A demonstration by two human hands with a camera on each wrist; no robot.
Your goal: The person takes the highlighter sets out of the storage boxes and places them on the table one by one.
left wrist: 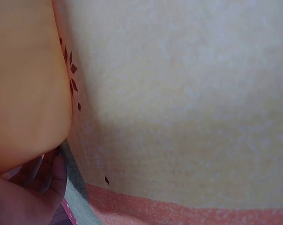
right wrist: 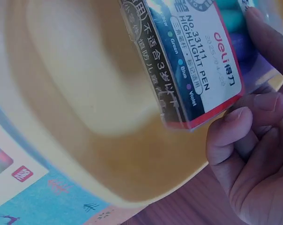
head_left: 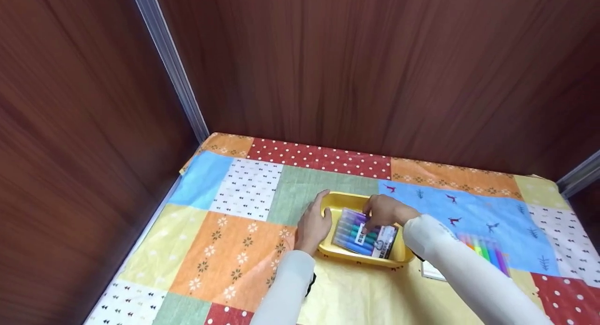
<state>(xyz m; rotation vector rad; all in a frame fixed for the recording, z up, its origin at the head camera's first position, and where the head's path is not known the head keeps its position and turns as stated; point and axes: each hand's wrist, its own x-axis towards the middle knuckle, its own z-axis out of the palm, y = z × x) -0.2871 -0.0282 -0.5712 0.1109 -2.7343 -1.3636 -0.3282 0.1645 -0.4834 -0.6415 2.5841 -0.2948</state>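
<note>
A yellow plastic basket point(head_left: 361, 260) rests on the patchwork cloth. Inside it, a clear pack of highlighters point(head_left: 351, 236) with purple, green and blue pens lies at a slant. My left hand point(head_left: 311, 226) grips the basket's left rim, its thumb at the inner side. From below, the left wrist view shows the left fingers point(left wrist: 59, 176) curled against the basket's wall point(left wrist: 29, 84). My right hand point(head_left: 384, 210) reaches over the far right rim and holds the pack. Close up, the right thumb point(right wrist: 268, 40) lies on the pack's label point(right wrist: 202, 56), other fingers curled at its edge.
To the right of the basket, a second pack of coloured pens point(head_left: 485, 252) lies on the cloth point(head_left: 253, 259), partly covered by my right sleeve point(head_left: 464, 268). Dark wood panels point(head_left: 300, 71) stand along the back and left of the table.
</note>
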